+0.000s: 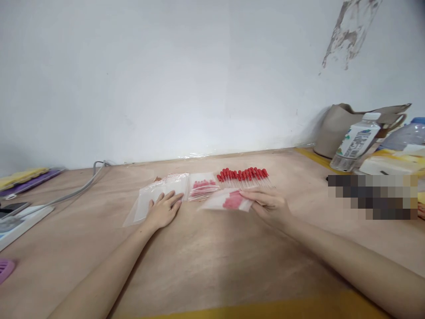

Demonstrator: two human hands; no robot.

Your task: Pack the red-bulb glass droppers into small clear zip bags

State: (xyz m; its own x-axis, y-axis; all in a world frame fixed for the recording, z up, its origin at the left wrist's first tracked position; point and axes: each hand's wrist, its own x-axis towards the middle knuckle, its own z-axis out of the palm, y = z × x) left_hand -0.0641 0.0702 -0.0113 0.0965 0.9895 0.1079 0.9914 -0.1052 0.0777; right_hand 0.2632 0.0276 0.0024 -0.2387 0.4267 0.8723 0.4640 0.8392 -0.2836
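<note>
My left hand lies flat with its fingers spread on a stack of translucent plastic zip bags. My right hand pinches the right edge of a zip bag with red pieces inside, tilted just above the table and slightly blurred. Between the hands, farther back, lie filled zip bags with red-ended pieces showing through. Behind the held bag, a row of thin clear sticks with red bulb ends, dropper-like, lies side by side. The held bag and right hand partly cover their lower ends.
On the brown table, a water bottle and a beige bag stand at the back right. A grey cable runs along the left, near a white tray-like object and a purple item. A white wall rises behind.
</note>
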